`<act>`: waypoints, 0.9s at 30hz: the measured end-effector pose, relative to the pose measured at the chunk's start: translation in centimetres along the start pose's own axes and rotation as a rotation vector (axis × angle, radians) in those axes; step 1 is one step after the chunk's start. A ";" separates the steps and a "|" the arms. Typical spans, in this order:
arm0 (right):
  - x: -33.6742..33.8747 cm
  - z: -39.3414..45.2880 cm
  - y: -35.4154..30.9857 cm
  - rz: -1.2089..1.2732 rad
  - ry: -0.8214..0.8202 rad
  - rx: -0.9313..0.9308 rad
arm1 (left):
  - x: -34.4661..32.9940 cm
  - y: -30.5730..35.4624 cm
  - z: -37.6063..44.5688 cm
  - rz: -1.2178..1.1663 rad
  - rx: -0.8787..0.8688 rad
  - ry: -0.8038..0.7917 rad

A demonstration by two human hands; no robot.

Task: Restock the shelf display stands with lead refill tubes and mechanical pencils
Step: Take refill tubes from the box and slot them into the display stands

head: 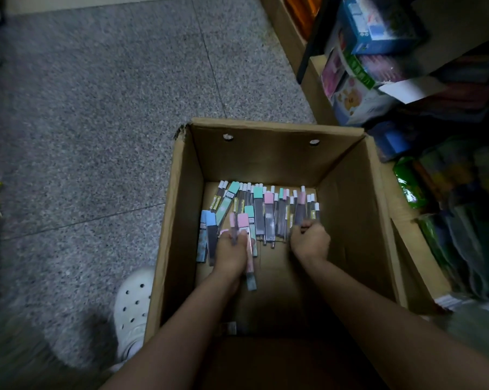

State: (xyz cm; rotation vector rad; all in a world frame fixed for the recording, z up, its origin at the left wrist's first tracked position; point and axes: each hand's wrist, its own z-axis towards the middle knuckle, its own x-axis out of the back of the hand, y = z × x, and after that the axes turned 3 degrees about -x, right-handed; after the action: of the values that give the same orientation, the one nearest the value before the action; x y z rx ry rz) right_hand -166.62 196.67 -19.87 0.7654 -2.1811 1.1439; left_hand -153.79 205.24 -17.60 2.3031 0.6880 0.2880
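Note:
An open cardboard box [181, 209] stands on the floor below me. Several lead refill tubes [268, 209] with pink, teal, blue and white caps lie on its bottom toward the far wall. My left hand [232, 254] is deep in the box, closed around a few pink-capped tubes [244, 225] that stick out above and below its fingers. My right hand [310, 242] is fisted at the near ends of the tubes on the right side of the pile; what its fingers hold is hidden.
Grey speckled floor lies to the left. A white perforated clog [133, 308] sits against the box's left wall. To the right are cardboard cartons and low shelves with packaged goods [361, 68] and green packets [409, 187].

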 end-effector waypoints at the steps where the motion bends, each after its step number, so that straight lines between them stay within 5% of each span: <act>1: 0.4 -0.5 -0.2 0.061 -0.011 -0.010 | -0.1 0.6 -0.4 -0.055 0.008 -0.044; 10: 7.1 -7.1 -4.6 0.626 -0.133 0.144 | -2.0 10.2 -6.8 0.254 -0.268 -0.424; 14: 12.1 -9.5 -6.0 0.602 -0.076 0.327 | -2.6 16.3 -10.2 0.411 -0.363 -0.579; 27: 28.6 -17.8 -5.7 0.540 -0.061 0.585 | -8.7 21.4 -20.4 0.248 -0.491 -0.781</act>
State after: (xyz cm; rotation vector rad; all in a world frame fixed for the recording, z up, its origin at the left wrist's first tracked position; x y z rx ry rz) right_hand -178.43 202.63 11.63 0.4318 -2.1786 2.1110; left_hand -160.49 198.97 11.88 1.8028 -0.0668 -0.3020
